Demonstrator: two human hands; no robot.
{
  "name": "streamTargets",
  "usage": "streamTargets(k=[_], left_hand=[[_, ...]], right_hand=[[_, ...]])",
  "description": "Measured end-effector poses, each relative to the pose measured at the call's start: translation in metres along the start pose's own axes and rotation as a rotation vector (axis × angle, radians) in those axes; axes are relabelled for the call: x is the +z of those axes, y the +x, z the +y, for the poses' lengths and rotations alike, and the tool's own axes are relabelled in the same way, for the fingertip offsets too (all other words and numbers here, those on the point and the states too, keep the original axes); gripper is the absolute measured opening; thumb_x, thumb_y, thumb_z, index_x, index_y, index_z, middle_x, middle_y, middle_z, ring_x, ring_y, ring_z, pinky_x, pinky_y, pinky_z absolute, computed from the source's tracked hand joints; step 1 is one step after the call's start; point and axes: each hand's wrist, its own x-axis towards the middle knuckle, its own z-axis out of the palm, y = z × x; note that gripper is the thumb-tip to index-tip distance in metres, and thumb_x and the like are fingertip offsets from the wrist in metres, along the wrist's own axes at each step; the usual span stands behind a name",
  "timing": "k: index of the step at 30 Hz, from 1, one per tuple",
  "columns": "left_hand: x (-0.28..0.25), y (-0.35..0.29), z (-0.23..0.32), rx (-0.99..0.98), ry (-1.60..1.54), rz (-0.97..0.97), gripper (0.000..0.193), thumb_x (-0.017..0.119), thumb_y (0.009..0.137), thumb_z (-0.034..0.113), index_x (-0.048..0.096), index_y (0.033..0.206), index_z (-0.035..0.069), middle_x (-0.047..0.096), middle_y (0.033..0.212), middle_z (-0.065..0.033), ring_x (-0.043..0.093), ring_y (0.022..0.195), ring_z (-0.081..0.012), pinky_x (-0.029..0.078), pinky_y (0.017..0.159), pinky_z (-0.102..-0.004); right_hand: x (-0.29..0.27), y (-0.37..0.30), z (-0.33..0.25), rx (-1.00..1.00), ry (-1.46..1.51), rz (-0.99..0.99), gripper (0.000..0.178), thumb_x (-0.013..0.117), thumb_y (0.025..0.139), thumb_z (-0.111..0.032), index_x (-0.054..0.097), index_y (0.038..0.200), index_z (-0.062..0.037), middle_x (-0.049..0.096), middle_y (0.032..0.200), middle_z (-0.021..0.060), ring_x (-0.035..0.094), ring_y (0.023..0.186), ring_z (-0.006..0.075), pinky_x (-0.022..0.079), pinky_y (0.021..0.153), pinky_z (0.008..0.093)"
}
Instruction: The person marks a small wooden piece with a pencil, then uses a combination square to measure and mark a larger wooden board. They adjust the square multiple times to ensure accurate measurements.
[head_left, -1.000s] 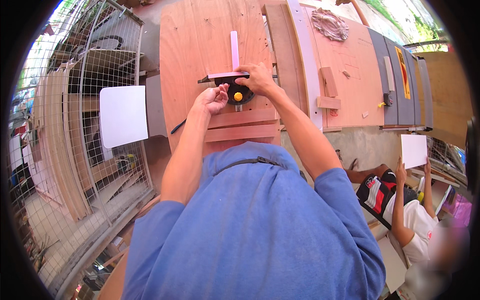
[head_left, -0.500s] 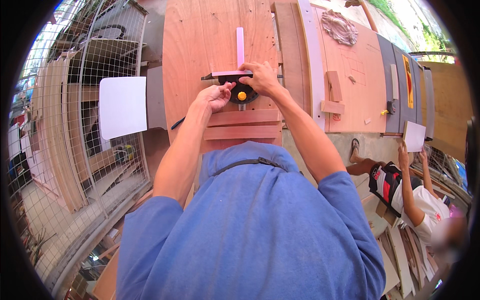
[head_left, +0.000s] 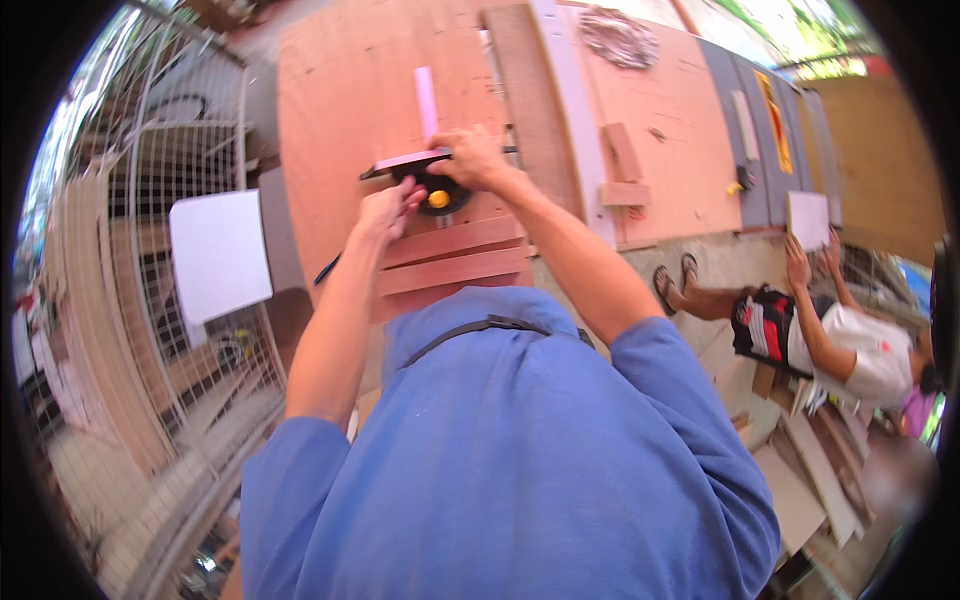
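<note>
A black half-round mitre gauge (head_left: 458, 199) with a yellow knob (head_left: 438, 199) lies on the wooden bench top (head_left: 325, 110). A narrow pinkish strip (head_left: 408, 160) rests along its straight fence, and a pale bar (head_left: 426, 104) extends away from it toward the far side. My right hand (head_left: 473, 160) is closed over the gauge's fence, thumb on the black body and fingers over the far side. My left hand (head_left: 388, 210) is at the gauge's left edge, its fingers loosely bent and slightly apart, with nothing visible in them. Two reddish wooden boards (head_left: 455, 257) lie just nearer to me.
To the right, a second bench (head_left: 690, 160) bears wood offcuts (head_left: 622, 152) and a crumpled cloth (head_left: 618, 38). A co-worker (head_left: 850, 340) there holds a white panel (head_left: 808, 218). On the left stand a wire-mesh fence (head_left: 215, 130) and a white sheet (head_left: 220, 255).
The whole view has shifted and tilted, so the bench sits further left. My left fingers have loosened from a pinch beside the gauge. My right hand keeps its grip.
</note>
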Motion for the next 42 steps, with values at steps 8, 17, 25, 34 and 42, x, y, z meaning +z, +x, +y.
streamTargets(k=[8,17,25,34,42], left_hand=[[0.001,-0.027,0.023,0.117,0.267,0.079,0.016,0.076,0.101,0.01,0.071,0.113,-0.001,0.077,0.095,-0.0095,0.076,0.074,-0.0151,0.055,0.053,-0.0215],[0.01,-0.036,0.021,0.21,0.276,0.043,0.012,0.077,0.099,0.008,0.074,0.105,-0.002,0.076,0.091,-0.0091,0.074,0.071,-0.0137,0.054,0.055,-0.0234],[0.001,-0.028,0.021,0.236,0.374,-0.005,0.014,0.08,0.098,0.011,0.076,0.104,-0.001,0.078,0.091,-0.01,0.074,0.072,-0.0152,0.053,0.057,-0.0257],[-0.001,-0.028,0.018,0.31,0.435,-0.004,0.018,0.081,0.097,0.012,0.077,0.106,-0.003,0.078,0.089,-0.0105,0.074,0.07,-0.0147,0.054,0.057,-0.0259],[0.006,-0.028,0.011,0.437,0.554,0.052,0.02,0.081,0.097,0.013,0.077,0.098,-0.006,0.079,0.083,-0.012,0.078,0.067,-0.0182,0.055,0.054,-0.0282]], right_hand=[[-0.019,-0.043,-0.009,-0.012,-0.006,0.332,0.052,0.087,0.085,-0.041,0.074,0.134,-0.0289,0.066,0.135,0.0107,0.054,0.13,0.0393,0.042,0.114,0.0543],[-0.005,-0.046,0.002,-0.014,-0.005,0.118,0.064,0.087,0.085,-0.045,0.066,0.145,-0.0322,0.066,0.129,0.0177,0.055,0.129,0.0421,0.041,0.115,0.0499],[0.013,-0.042,-0.006,-0.055,-0.179,0.247,0.062,0.088,0.083,-0.027,0.066,0.141,-0.0289,0.064,0.119,0.0122,0.057,0.119,0.0339,0.038,0.107,0.0507],[0.019,-0.036,-0.004,-0.109,-0.247,0.231,0.058,0.081,0.087,-0.021,0.063,0.141,-0.0348,0.062,0.121,0.0104,0.059,0.115,0.0336,0.034,0.101,0.0573],[0.017,-0.037,-0.006,-0.076,-0.259,0.204,0.057,0.077,0.091,-0.016,0.061,0.143,-0.0333,0.062,0.124,0.0097,0.06,0.117,0.0317,0.033,0.105,0.0541]])
